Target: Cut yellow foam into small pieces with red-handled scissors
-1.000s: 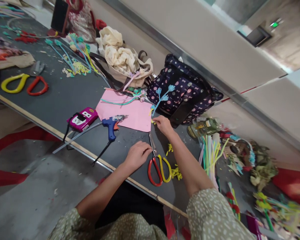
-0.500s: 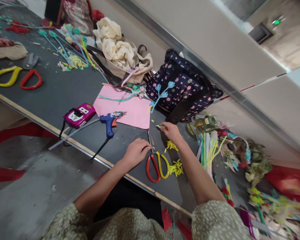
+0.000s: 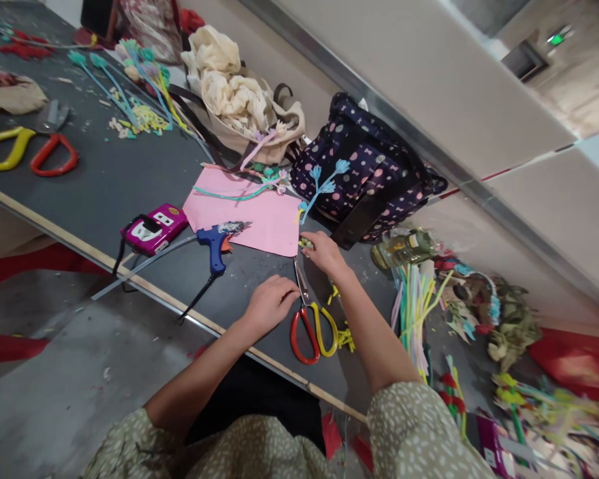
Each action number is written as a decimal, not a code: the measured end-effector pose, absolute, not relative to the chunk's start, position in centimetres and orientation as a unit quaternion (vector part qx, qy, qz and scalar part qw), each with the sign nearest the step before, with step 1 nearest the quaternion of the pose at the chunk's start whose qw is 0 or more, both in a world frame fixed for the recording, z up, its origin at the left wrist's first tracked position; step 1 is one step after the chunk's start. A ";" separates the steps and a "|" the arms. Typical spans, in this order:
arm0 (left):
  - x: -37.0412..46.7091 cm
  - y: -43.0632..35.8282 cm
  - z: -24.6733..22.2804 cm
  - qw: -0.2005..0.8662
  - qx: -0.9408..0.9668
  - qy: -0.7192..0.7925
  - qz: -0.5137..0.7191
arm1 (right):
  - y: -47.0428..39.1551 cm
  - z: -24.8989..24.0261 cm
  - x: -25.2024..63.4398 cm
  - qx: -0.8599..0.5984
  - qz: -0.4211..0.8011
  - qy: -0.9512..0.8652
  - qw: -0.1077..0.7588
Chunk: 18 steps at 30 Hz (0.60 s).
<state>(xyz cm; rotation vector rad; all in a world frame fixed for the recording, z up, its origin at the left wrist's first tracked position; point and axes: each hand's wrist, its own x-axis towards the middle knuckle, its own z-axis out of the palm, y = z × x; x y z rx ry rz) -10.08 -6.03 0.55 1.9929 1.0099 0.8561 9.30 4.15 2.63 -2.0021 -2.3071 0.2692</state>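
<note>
My left hand (image 3: pixel 272 303) rests on the dark table, its fingers together, beside the blades of scissors (image 3: pixel 305 319) with one red and one yellow handle. Whether anything is between those fingers is too small to tell. My right hand (image 3: pixel 324 253) is closed at the lower right corner of a pink sheet (image 3: pixel 264 223), its fingertips on small yellow pieces (image 3: pixel 305 243). More yellow pieces (image 3: pixel 346 338) lie right of the scissors, partly hidden by my right forearm. A blue glue gun (image 3: pixel 213 247) lies over the sheet's left lower edge. A light blue stem (image 3: pixel 322 189) stands out beyond the sheet.
At the left are a magenta box (image 3: pixel 156 229) and other scissors (image 3: pixel 54 154). Behind the sheet sit a cream bag (image 3: pixel 244 106) and a dark patterned bag (image 3: pixel 359 166). A bottle (image 3: pixel 404 248) and a bundle of coloured stems (image 3: pixel 415 313) lie to the right.
My right hand has moved left and slightly up, from above the yellow pieces to the pink sheet's corner. My left hand has barely moved.
</note>
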 end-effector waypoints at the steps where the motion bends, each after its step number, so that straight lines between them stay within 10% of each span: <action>1: -10.1 -6.0 0.6 0.365 0.775 0.393 0.334 | 4.4 2.6 9.1 -0.649 0.088 -0.755 0.034; 18: -10.2 -6.1 0.5 0.372 0.773 0.391 0.334 | 3.2 3.3 10.6 -0.596 0.103 -0.796 0.035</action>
